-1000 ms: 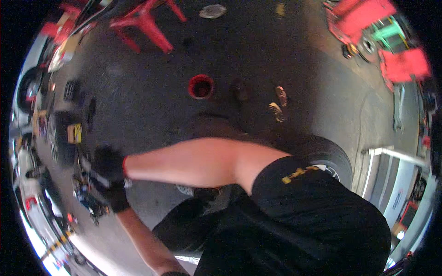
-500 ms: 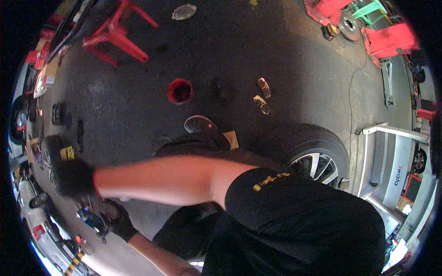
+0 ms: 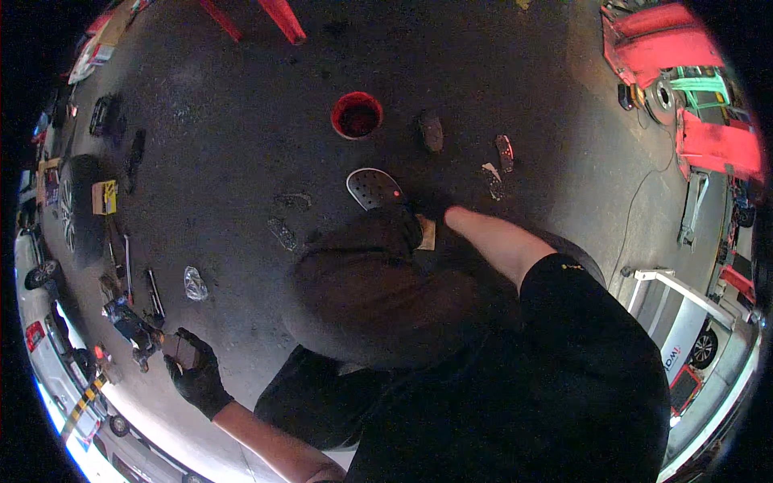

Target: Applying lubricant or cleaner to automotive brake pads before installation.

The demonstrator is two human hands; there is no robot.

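Note:
My left hand (image 3: pixel 200 378), in a black glove, is closed round a flat brownish block that looks like a brake pad (image 3: pixel 185 352). Beside its fingertips is a dark mechanical part with some blue on it (image 3: pixel 129 324), its kind unclear. My right forearm (image 3: pixel 491 233) reaches forward past my knee. At its end my right hand (image 3: pixel 431 203), black-gloved, merges with the dark floor near my shoe (image 3: pixel 372 187), so its fingers cannot be made out. Beyond it shows a dark oblong piece (image 3: pixel 431 131), resembling a brake pad; whether it rests on the floor is unclear.
A red bucket (image 3: pixel 357 115) stands ahead, with two worn pieces (image 3: pixel 505 153) to its right. At left are a wheel (image 3: pixel 76 209), a yellow box (image 3: pixel 105 198), long-handled tools (image 3: pixel 155 295) and a crumpled clear bag (image 3: pixel 196 284). A white metal frame (image 3: pixel 684 290) stands at right.
My right arm has swung from beside my left hand to the front right, near my shoe. The oblong piece now shows beyond it. My left hand stays beside the mechanical part; the view has shifted.

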